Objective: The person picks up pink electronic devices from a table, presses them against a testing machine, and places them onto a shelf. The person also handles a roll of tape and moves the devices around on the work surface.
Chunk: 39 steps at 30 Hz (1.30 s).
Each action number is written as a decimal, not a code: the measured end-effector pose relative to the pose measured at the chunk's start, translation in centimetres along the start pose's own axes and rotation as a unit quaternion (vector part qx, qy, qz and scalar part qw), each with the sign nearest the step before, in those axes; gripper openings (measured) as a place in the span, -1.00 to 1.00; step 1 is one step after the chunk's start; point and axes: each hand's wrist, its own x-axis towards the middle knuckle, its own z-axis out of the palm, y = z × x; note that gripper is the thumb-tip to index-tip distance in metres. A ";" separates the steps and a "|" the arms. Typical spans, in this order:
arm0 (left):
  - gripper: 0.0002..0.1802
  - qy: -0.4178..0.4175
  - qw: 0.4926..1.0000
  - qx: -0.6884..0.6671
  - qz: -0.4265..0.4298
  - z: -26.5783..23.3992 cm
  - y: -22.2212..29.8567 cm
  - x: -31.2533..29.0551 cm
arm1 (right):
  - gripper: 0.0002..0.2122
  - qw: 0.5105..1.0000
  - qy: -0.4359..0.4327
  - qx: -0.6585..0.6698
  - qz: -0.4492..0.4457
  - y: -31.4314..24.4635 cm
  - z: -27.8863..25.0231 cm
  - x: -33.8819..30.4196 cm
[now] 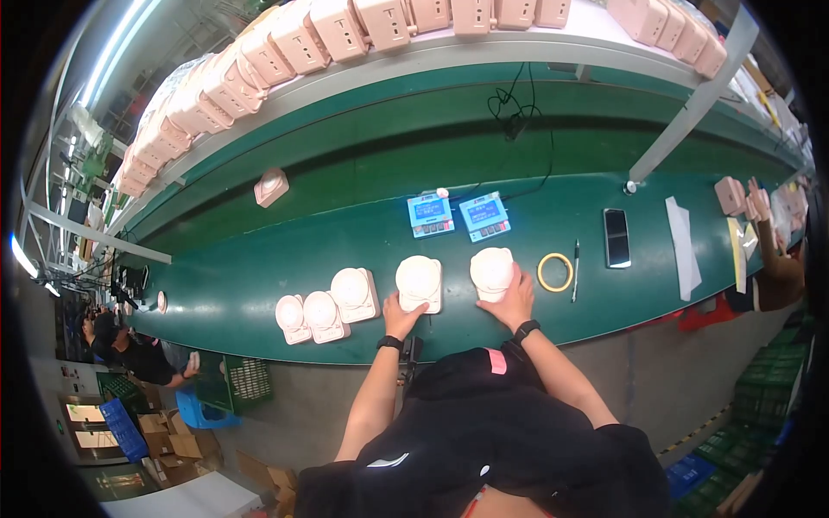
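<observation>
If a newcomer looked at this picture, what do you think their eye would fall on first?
Probably the long row of boxy pink units lining the shelf above the green bench. Next, perhaps, the two bright blue devices with lit screens, side by side toward the back of the bench. Nearer, the left hand and right hand each touch a round-topped pink unit.
</observation>
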 end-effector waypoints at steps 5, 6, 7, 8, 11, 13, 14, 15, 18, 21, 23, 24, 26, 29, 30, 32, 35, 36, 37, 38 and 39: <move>0.00 -0.005 0.999 0.034 -0.019 0.2 1.1 0.2 | -0.06 0.999 0.033 0.008 -0.021 0.3 0.0 0.8; 0.01 -0.005 0.999 0.033 -0.021 0.1 1.0 0.3 | -0.09 0.998 0.045 0.011 -0.031 0.4 0.0 1.0; 0.01 -0.008 0.999 0.036 -0.024 0.0 1.0 0.4 | -0.09 0.999 0.042 0.011 -0.027 1.3 0.1 1.2; 0.00 -0.013 0.999 0.036 -0.015 0.0 1.1 0.5 | -0.13 0.993 0.052 0.099 -0.040 2.6 0.3 1.6; -0.02 -0.025 0.999 0.035 0.004 0.2 1.3 1.1 | -0.19 0.958 0.077 0.269 -0.061 4.8 -0.4 2.8; -0.04 -0.047 0.999 0.015 0.013 -0.3 -0.1 1.0 | -0.25 0.854 -0.004 0.509 0.105 4.3 -3.2 3.3; -0.06 -0.058 0.998 0.003 0.018 -0.5 -0.7 1.0 | -0.27 0.769 -0.043 0.611 0.184 4.4 -4.1 3.9; -0.06 -0.067 0.998 0.002 0.023 -0.6 -0.9 0.9 | -0.27 0.769 -0.033 0.610 0.187 5.4 -5.0 4.9; -0.11 -0.070 0.997 -0.042 0.017 -1.0 -1.0 0.6 | -0.33 0.846 -0.007 0.530 0.062 8.4 -9.0 10.8; -0.15 -0.076 0.997 -0.010 0.013 -1.4 0.1 0.2 | -0.36 0.877 -0.013 0.480 0.011 12.5 -13.5 19.5; -0.16 -0.077 0.997 -0.007 0.011 -1.5 0.3 0.5 | -0.41 0.893 0.000 0.450 0.013 14.7 -15.7 25.4; -0.17 -0.091 0.996 -0.005 0.022 -1.5 0.4 1.0 | -0.43 0.890 0.026 0.455 0.016 16.3 -16.5 28.4; -0.18 -0.089 0.996 0.001 0.012 -2.0 0.4 0.9 | -0.48 0.863 0.044 0.502 0.039 16.4 -16.8 33.4; -0.21 -0.096 0.995 -0.009 0.018 -1.9 0.6 1.0 | -0.54 0.808 0.013 0.584 0.082 16.6 -16.0 39.7; -0.21 -0.088 0.996 -0.008 0.010 -1.8 0.7 1.0 | -0.55 0.774 -0.001 0.624 0.105 17.3 -15.5 41.6; -0.22 -0.088 0.995 -0.049 -0.022 -1.6 0.7 1.0 | -0.56 0.736 -0.022 0.664 0.129 18.7 -13.9 44.4; -0.23 -0.083 0.994 -0.066 -0.035 -1.7 1.3 0.9 | -0.57 0.710 -0.039 0.691 0.133 20.6 -10.7 46.3; -0.23 -0.080 0.994 -0.064 -0.033 -1.8 1.6 0.7 | -0.57 0.709 -0.042 0.691 0.135 21.4 -9.9 46.5; -0.23 -0.075 0.995 -0.062 -0.031 -1.9 1.9 0.4 | -0.57 0.719 0.004 0.680 0.144 21.8 -9.2 46.7; -0.23 -0.072 0.995 -0.061 -0.034 -1.9 1.7 0.3 | -0.58 0.729 0.051 0.665 0.154 22.4 -8.7 46.8; -0.24 -0.067 0.997 -0.042 -0.024 -1.9 1.5 0.3 | -0.58 0.737 0.100 0.649 0.162 22.9 -8.4 46.8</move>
